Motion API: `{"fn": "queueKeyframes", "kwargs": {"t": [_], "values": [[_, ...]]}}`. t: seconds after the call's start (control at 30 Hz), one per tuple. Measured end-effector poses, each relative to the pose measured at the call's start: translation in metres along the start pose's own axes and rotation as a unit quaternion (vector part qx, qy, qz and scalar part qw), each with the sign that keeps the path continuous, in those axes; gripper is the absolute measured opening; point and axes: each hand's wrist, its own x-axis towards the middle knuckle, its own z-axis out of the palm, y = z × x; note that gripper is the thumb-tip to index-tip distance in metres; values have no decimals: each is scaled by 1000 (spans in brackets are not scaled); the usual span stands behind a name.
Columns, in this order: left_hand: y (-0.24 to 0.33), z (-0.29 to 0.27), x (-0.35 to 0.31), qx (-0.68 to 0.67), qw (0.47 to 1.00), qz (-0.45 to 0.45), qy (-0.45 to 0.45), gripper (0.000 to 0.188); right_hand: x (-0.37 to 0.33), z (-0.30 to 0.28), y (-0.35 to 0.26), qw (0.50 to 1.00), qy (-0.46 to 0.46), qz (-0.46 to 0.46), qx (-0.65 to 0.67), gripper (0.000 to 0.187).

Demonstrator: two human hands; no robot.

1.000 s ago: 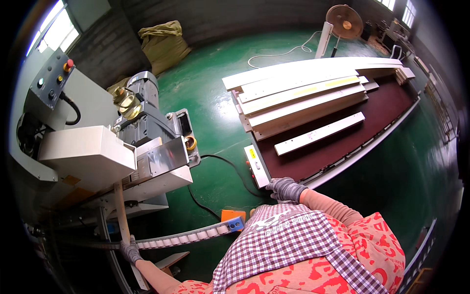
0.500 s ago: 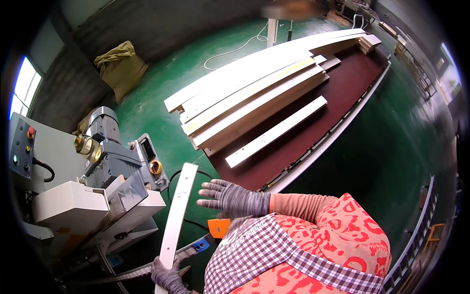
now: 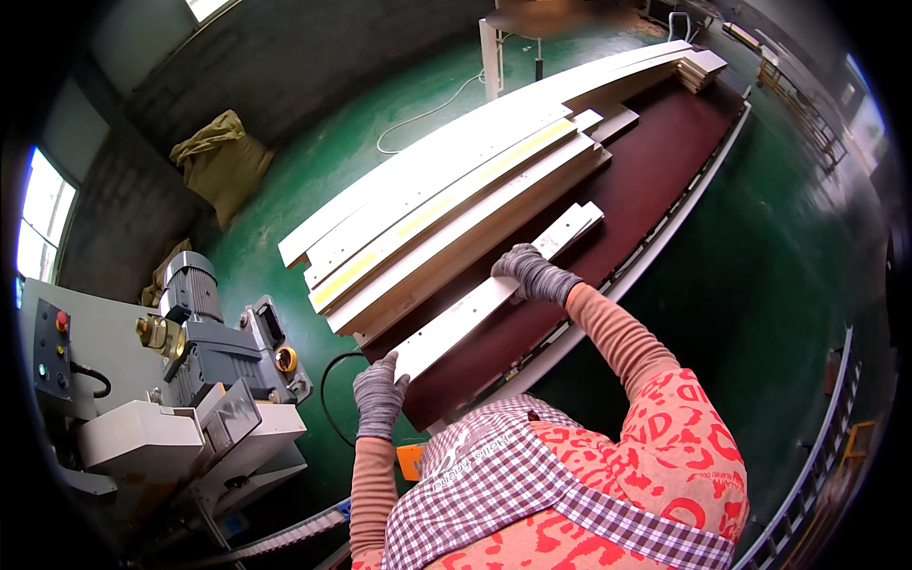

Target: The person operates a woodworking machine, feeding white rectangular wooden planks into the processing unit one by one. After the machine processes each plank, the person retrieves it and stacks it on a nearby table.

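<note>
A long white board point(image 3: 456, 326) with small holes lies along the near side of the dark red tabletop. Its far end overlaps another white board point(image 3: 581, 220), which shows only in part beneath it. My left hand point(image 3: 379, 391), in a grey knit glove, grips the near left end. Farther along, my right hand point(image 3: 534, 273), gloved the same way, is closed over the board from its near edge, with the fingers across the top. Right behind these boards stands a stack of white boards point(image 3: 446, 228), some with a yellow strip.
The dark red table point(image 3: 655, 157) has a pale rail along its near edge. To the left stands a grey machine with a motor point(image 3: 193, 290) and a button panel point(image 3: 53, 350). A tan sack point(image 3: 223, 166) rests by the wall. A black cable point(image 3: 324, 399) loops over the green floor.
The board held upright in my left hand beside the machine now lies on the table over the single board there. My right hand has moved from open in the air to holding it.
</note>
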Motion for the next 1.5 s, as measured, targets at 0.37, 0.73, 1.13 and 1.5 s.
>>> {"fn": "queueKeyframes", "kwargs": {"t": [0.37, 0.73, 1.13, 1.5], "values": [[55, 28, 88, 51, 991, -25, -120, 95, -1, 29, 119, 994, 10, 78, 72, 65], [45, 51, 88, 66, 990, -53, -113, 60, 15, 24, 107, 980, -113, 104, -126, 72], [27, 52, 0, -58, 991, -75, 91, 94, -15, -20, 32, 982, -51, 169, -73, 109], [-46, -9, -215, -197, 843, -263, 426, 40, -26, 69, -208, 928, 112, -278, 221, 33]]}}
